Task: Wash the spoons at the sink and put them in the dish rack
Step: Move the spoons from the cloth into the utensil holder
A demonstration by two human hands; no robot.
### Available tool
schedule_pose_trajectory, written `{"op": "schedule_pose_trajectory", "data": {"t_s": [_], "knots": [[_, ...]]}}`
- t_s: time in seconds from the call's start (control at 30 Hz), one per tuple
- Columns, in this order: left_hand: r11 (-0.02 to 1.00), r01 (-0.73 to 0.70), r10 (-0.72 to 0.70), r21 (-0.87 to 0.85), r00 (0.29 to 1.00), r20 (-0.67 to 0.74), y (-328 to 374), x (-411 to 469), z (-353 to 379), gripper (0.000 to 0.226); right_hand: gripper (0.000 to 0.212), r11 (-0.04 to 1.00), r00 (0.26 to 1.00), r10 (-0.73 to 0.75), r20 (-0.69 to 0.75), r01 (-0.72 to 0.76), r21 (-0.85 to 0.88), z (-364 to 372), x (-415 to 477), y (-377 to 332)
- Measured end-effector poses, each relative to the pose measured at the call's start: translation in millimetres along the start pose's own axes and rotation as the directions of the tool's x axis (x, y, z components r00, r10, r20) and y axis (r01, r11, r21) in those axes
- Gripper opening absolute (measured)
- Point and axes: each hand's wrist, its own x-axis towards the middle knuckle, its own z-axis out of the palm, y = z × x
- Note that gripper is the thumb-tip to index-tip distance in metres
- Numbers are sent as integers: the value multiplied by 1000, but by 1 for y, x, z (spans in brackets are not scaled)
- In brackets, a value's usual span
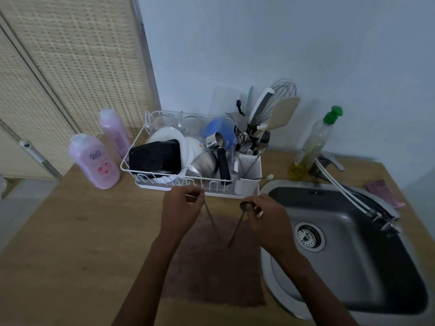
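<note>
My left hand (182, 209) pinches the upper end of one metal spoon (210, 216), whose thin handle hangs down over a brown mat (211, 267). My right hand (266, 216) grips a second spoon (240, 217) just below its bowl, handle pointing down and left. Both hands hover above the wooden counter, just in front of the white wire dish rack (183, 182). The rack's white cutlery holder (248, 170) is full of utensils. The steel sink (348, 250) lies to the right of my right hand.
Two pink bottles (96, 161) stand left of the rack. A green-capped dish soap bottle (313, 144) and the faucet (360, 201) sit behind the sink. A pink cloth (383, 191) lies at the sink's far right. A woven screen stands at the back left.
</note>
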Motion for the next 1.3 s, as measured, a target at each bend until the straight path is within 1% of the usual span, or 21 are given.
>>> {"op": "schedule_pose_trajectory", "data": {"t_s": [0.1, 0.17, 0.23, 0.3, 0.43, 0.53, 0.6, 0.67, 0.73, 0.83, 0.9, 0.97, 1.03, 1.13, 1.23, 1.3], "knots": [[1000, -22, 22, -22, 999, -29, 3, -2, 2, 9, 14, 999, 1000, 14, -12, -13, 32, -3, -1, 0], [997, -67, 64, -50, 997, -50, 8, -6, 3, 9, 14, 1000, 1000, 10, -4, -10, 20, -4, -1, 0], [989, -120, 112, -91, 990, -88, 14, -9, 4, 11, 14, 999, 1000, 3, -31, -2, 35, -7, 1, -1], [985, -136, 124, -110, 987, -106, 16, -12, 5, 13, 15, 999, 999, 2, -34, 0, 40, -9, 2, 0], [992, -101, 99, -77, 994, -36, 9, -11, 11, 12, 17, 999, 998, 6, 58, -4, -48, -8, 0, 5], [995, -99, 98, -32, 994, -40, 7, -11, 13, 13, 17, 993, 993, 8, 116, 5, -116, -14, 6, 6], [994, -103, 102, -28, 994, -40, 5, -9, 13, 15, 14, 991, 993, 17, 118, -1, -135, -23, 12, 4], [994, -101, 100, -31, 994, -39, 4, -8, 14, 15, 13, 994, 999, 39, 32, -36, -103, -38, 22, 1], [995, -86, 84, -59, 996, -40, 3, -7, 14, 13, 16, 996, 993, 51, -105, -58, -65, -61, 37, -3], [995, -53, 50, -90, 998, -34, 3, -7, 15, 11, 15, 999, 957, 13, -290, -28, -46, -93, 63, -9], [994, -43, 40, -99, 999, -34, 2, -5, 15, 10, 14, 999, 930, 2, -367, -17, -37, -103, 81, -6], [994, -40, 36, -104, 999, -36, 3, -4, 14, 10, 15, 999, 922, 14, -388, -28, -31, -101, 94, 3], [993, -39, 35, -107, 999, -38, 4, -3, 14, 10, 15, 998, 935, 46, -350, -61, -31, -90, 105, 15], [994, -29, 25, -106, 999, -40, 3, -2, 14, 10, 14, 993, 967, 115, -229, -120, -12, -71, 118, 36], [994, -28, 24, -107, 999, -46, 2, 0, 14, 10, 13, 992, 983, 114, -144, -122, -44, -55, 128, 50], [994, -32, 26, -106, 998, -57, 2, 0, 14, 10, 12, 991, 987, 127, -103, -131, -28, -50, 133, 53]]}}
